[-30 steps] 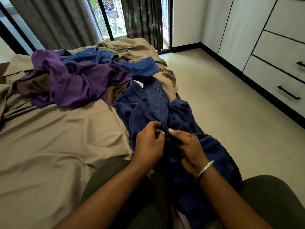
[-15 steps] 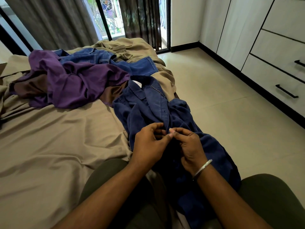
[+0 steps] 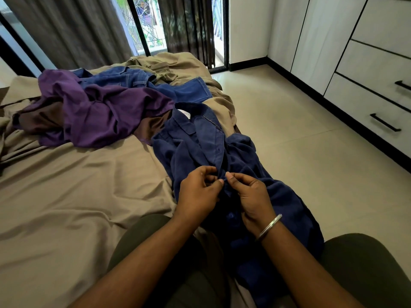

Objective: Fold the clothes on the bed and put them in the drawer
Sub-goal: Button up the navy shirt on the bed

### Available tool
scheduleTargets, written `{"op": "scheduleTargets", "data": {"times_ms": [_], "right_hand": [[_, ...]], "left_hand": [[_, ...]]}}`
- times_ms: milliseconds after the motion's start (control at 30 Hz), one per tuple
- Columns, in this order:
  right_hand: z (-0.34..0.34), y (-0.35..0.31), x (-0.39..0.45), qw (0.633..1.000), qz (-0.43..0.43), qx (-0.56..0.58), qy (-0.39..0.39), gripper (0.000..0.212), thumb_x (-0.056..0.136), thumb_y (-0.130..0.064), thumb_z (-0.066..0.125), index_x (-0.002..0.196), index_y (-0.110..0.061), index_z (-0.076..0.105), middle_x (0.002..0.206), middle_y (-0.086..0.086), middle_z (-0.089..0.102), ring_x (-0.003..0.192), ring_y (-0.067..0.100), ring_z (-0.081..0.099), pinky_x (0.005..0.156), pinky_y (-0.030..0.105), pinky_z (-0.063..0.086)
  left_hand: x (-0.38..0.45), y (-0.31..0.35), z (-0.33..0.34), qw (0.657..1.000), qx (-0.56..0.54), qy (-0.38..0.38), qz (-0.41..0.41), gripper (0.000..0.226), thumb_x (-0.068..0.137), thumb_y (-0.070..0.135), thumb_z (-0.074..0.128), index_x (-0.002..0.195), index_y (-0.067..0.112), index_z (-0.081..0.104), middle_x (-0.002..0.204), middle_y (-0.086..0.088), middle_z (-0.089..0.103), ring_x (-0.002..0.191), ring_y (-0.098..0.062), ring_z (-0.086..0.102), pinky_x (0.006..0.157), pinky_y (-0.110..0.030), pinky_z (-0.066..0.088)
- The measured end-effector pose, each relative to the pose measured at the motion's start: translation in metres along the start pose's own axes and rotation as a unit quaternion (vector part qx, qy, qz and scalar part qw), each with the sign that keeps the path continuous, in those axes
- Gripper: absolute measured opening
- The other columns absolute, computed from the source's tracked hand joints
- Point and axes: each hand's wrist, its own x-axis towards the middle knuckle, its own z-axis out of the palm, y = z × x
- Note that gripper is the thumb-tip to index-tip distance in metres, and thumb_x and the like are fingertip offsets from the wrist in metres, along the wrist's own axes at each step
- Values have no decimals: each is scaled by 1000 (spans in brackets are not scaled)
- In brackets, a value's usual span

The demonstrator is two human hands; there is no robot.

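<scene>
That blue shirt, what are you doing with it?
A person sits on the bed with the dark blue shirt stretched over their lap. The left hand and right hand both pinch the shirt's front edge, seemingly working on a button. Nothing looks folded yet: a purple garment and blue jeans lie crumpled further up the bed, and the drawers on the right are shut.

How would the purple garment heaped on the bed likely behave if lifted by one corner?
The purple garment would probably hang limp: it lies in soft crumpled folds. It looks thin, so likely light. It overlaps the blue jeans, so it might drag them.
</scene>
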Motion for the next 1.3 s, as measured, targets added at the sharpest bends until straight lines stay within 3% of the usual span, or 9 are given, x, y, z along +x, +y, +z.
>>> {"op": "scheduleTargets", "data": {"times_ms": [167, 433, 533, 633, 767, 900, 1000, 1167, 1300], "right_hand": [[1, 0, -7, 997, -63, -51, -14, 17, 83, -17, 70, 94, -5, 73, 93, 14, 75, 91, 27, 73, 78, 34, 60], [0, 5, -7, 986, -111, -122, 14, 8, 89, -7, 68, 89, -6, 75, 86, 12, 76, 85, 25, 73, 77, 33, 59], [-2, 8, -7, 982, -108, -158, 12, 12, 93, -11, 64, 89, -8, 74, 86, 12, 75, 84, 25, 71, 76, 34, 58], [-2, 7, -7, 975, -76, -207, 36, 22, 103, -34, 44, 101, -22, 62, 88, 8, 67, 70, 15, 61, 58, 25, 50], [-13, 0, -10, 917, -123, -380, 6, 18, 95, -37, 60, 106, -24, 53, 85, 1, 63, 72, 10, 60, 64, 23, 48], [-29, -1, -16, 882, -113, -456, -41, 15, 88, -17, 71, 97, -21, 61, 82, -2, 64, 74, 5, 62, 68, 20, 51], [-30, -2, -16, 889, -161, -429, -7, 3, 90, -23, 69, 90, -22, 67, 81, -5, 69, 77, 2, 64, 69, 20, 51], [-17, -13, -3, 894, -163, -418, 15, 16, 83, -33, 77, 91, -19, 73, 83, -7, 73, 79, 3, 68, 72, 19, 55], [-10, -23, 7, 894, -168, -413, 42, 9, 88, -13, 69, 80, -13, 67, 71, -3, 67, 62, 3, 61, 62, 21, 48]], "left_hand": [[1, 1, 1, 998, -54, -7, -38, 33, 93, 13, 66, 126, 14, 60, 94, 0, 69, 89, -16, 70, 78, -37, 61], [3, 0, 0, 992, -83, -42, -90, 29, 94, 10, 65, 122, 11, 59, 92, -2, 67, 91, -19, 69, 77, -35, 60], [3, -2, 1, 988, -58, -68, -126, 16, 93, 10, 65, 108, 13, 62, 92, -6, 67, 89, -21, 69, 74, -37, 61], [-2, 0, 2, 978, -33, -122, -168, 16, 90, 2, 60, 77, 10, 60, 73, -7, 62, 69, -19, 64, 70, -40, 62], [-13, 6, 2, 957, -15, -208, -202, 24, 99, 3, 48, 76, 9, 50, 68, -5, 57, 56, -12, 63, 50, -26, 55], [-19, 6, 4, 932, 30, -274, -233, 20, 101, 5, 45, 82, 6, 49, 68, -11, 65, 63, -18, 69, 58, -31, 58], [-19, 7, 4, 942, 67, -265, -195, 19, 98, 9, 51, 80, 7, 55, 64, -8, 69, 64, -19, 73, 52, -29, 57], [-18, 14, -1, 956, 53, -243, -154, 23, 102, 29, 48, 92, 13, 61, 77, -8, 73, 64, -18, 73, 49, -24, 53], [1, 7, -10, 985, 83, -96, -114, 19, 92, 13, 48, 86, 20, 65, 82, -5, 74, 64, -23, 72, 64, -37, 62]]}}
